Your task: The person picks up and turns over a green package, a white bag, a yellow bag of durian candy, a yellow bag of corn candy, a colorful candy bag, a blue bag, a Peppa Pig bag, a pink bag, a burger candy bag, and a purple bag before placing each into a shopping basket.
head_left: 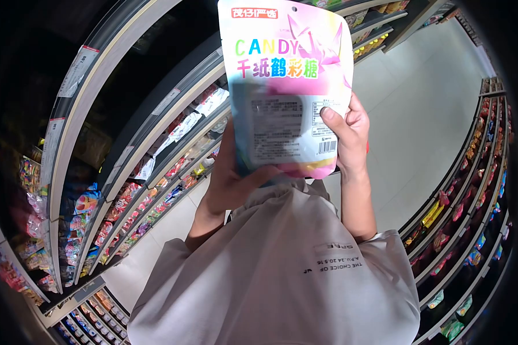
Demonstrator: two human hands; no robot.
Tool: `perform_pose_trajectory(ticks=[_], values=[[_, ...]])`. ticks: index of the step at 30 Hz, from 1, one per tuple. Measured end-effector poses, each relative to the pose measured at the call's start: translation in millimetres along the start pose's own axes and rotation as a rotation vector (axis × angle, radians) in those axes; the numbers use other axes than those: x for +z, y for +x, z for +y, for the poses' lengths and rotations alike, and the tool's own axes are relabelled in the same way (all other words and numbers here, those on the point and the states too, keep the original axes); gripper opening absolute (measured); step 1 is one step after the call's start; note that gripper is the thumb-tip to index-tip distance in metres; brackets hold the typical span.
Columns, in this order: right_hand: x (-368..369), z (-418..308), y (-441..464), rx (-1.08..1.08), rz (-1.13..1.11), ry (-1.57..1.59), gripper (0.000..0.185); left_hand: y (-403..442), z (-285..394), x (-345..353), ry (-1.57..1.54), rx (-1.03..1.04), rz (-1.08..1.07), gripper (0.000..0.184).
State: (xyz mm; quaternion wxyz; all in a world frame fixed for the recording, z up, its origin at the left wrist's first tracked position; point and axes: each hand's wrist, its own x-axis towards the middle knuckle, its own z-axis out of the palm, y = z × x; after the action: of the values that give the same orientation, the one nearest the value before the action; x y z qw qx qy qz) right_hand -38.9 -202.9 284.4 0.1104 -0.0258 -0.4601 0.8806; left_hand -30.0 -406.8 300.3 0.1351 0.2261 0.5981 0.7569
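A pastel candy bag (282,98) with colourful "CANDY" lettering, small printed text and a barcode is held upright in front of the grey shirt. My left hand (227,178) grips its lower left edge, with the thumb across the bottom of the bag. On the right side, my right hand (351,132) holds the edge, its thumb lying on the printed panel near the barcode. The fingers behind the bag are hidden.
Shelves (155,115) with price labels and packed sweets curve along the left. More shelves (472,213) of wrapped goods line the right. A pale tiled floor (408,115) runs between them. Small items fill a rack (92,316) at the lower left.
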Motion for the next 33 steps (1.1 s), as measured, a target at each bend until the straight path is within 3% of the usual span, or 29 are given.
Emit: perform_pose_trajectory(ticks=[4,11,17,33], values=[[-1.9,0.0,-2.9,0.069,-0.071,0.156,0.036,0.9,2.6,-0.8,-0.042,0.039,-0.054,0.086],[9.7,0.4,2.0,0.121,-0.172,0.159,0.039,-4.3,-1.0,-8.9,-0.083,0.106,-0.008,0.086],[24.2,3.7,6.4,0.170,-0.249,0.184,0.039,-14.4,0.1,-15.2,-0.110,0.090,0.060,0.100],[36.6,16.0,14.0,0.251,-0.180,0.191,0.035,-15.1,3.6,-28.2,0.046,0.061,0.091,0.100]])
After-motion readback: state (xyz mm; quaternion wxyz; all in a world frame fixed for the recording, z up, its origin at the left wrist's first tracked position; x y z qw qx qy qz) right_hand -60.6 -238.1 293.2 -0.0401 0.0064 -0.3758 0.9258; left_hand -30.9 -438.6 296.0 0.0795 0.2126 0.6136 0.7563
